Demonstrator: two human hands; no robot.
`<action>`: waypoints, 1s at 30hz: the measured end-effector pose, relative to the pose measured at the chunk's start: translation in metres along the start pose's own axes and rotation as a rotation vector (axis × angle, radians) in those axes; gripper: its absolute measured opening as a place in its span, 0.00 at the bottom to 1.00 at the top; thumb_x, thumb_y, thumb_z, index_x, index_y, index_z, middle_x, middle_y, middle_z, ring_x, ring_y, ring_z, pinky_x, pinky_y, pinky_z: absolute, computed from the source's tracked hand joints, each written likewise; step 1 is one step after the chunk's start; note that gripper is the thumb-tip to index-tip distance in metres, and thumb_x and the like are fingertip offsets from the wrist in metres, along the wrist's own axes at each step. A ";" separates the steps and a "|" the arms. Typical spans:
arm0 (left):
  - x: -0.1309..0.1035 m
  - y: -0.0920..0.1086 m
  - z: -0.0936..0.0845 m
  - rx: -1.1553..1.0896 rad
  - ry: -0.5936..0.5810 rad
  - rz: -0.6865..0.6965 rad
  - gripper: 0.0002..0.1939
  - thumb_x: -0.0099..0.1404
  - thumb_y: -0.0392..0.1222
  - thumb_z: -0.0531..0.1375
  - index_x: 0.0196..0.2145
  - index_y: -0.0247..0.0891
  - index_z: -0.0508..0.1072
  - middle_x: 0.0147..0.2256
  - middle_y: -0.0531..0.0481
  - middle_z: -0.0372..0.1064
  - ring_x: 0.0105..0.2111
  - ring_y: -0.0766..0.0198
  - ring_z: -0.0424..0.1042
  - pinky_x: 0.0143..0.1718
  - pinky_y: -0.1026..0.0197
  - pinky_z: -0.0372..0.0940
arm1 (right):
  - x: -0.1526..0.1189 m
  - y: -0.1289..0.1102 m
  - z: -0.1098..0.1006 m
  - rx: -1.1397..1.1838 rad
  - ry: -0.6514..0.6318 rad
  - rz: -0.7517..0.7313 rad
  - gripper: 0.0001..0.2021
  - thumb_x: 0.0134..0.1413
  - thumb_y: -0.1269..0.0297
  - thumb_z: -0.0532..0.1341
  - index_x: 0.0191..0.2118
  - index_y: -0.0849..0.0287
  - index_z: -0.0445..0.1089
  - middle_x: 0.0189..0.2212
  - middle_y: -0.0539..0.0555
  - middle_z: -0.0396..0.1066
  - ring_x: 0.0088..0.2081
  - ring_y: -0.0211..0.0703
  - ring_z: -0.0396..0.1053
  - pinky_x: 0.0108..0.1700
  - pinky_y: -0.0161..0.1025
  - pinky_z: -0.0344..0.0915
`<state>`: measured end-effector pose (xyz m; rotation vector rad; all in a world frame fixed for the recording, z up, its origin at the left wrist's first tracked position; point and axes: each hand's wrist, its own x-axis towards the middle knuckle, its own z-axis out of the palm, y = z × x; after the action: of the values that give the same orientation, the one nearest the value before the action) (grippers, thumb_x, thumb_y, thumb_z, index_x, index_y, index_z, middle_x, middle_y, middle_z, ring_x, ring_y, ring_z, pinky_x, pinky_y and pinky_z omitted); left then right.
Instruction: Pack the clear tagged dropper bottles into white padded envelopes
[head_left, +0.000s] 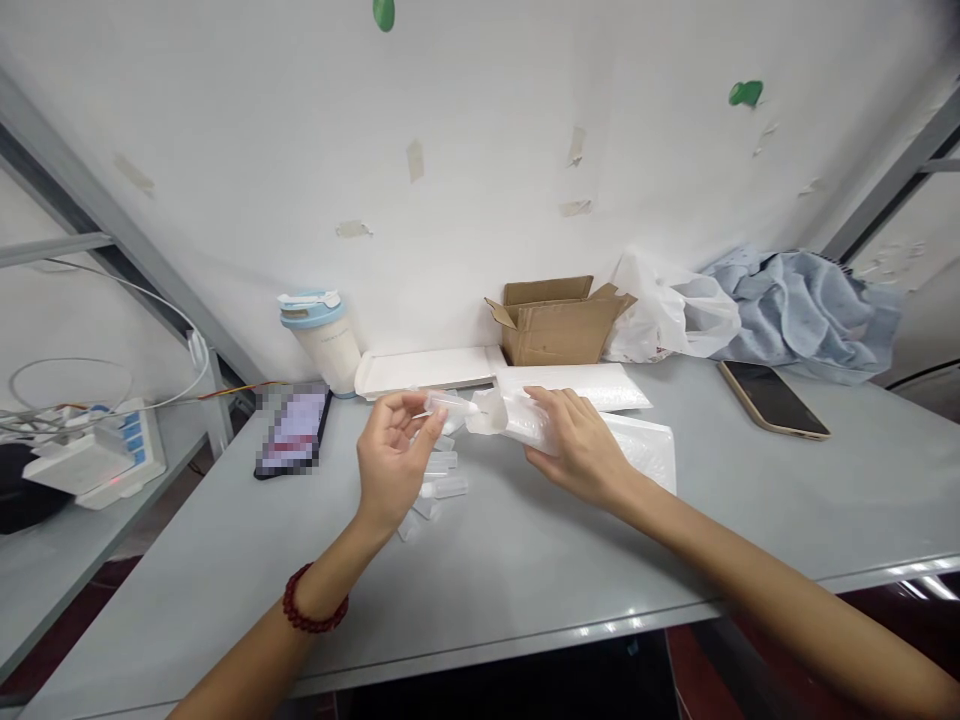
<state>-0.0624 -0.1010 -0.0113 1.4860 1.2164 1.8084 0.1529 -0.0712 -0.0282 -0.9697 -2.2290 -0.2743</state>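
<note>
Between the thumb and fingers of my left hand [394,450] is a small clear plastic bottle [450,403], its white tip at the mouth of a white bubble mailer [517,415]. My right hand [581,440] is closed around the mailer, whose opening faces left toward the bottle. Whether the tip is inside the opening, I cannot tell. Several more small clear bottles [450,488] lie on the grey table [510,580] below my left hand. Two flat bubble mailers [649,450] rest behind and under my right hand.
At the back stand a lidded cup [322,345], a long white box [431,370] and an open cardboard box [559,330]. A white plastic bag [667,310] and blue cloth [810,310] lie farther right. Phones lie left [296,430] and right [772,398]; a power strip [124,460] sits far left.
</note>
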 end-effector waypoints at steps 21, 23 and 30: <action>-0.013 -0.001 0.006 0.258 -0.089 0.043 0.06 0.61 0.44 0.60 0.34 0.39 0.74 0.37 0.48 0.73 0.41 0.59 0.70 0.38 0.58 0.64 | -0.003 -0.010 -0.004 0.093 0.031 -0.072 0.34 0.45 0.73 0.57 0.59 0.58 0.47 0.43 0.60 0.67 0.41 0.53 0.63 0.37 0.46 0.62; -0.011 0.000 0.005 0.175 -0.076 -0.086 0.08 0.58 0.45 0.62 0.31 0.38 0.73 0.36 0.48 0.73 0.38 0.60 0.71 0.38 0.59 0.65 | -0.003 -0.012 -0.004 0.109 -0.007 -0.085 0.34 0.45 0.72 0.57 0.59 0.58 0.47 0.44 0.61 0.67 0.42 0.53 0.63 0.38 0.47 0.62; 0.000 0.012 -0.001 -0.094 0.056 -0.165 0.11 0.52 0.40 0.68 0.32 0.36 0.72 0.34 0.49 0.74 0.33 0.65 0.71 0.35 0.63 0.67 | 0.002 -0.004 -0.012 0.151 -0.026 -0.064 0.31 0.47 0.67 0.58 0.58 0.58 0.47 0.44 0.61 0.65 0.41 0.54 0.63 0.39 0.49 0.64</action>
<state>-0.0611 -0.1074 -0.0009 1.2538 1.2254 1.7815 0.1551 -0.0781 -0.0178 -0.8266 -2.2715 -0.1204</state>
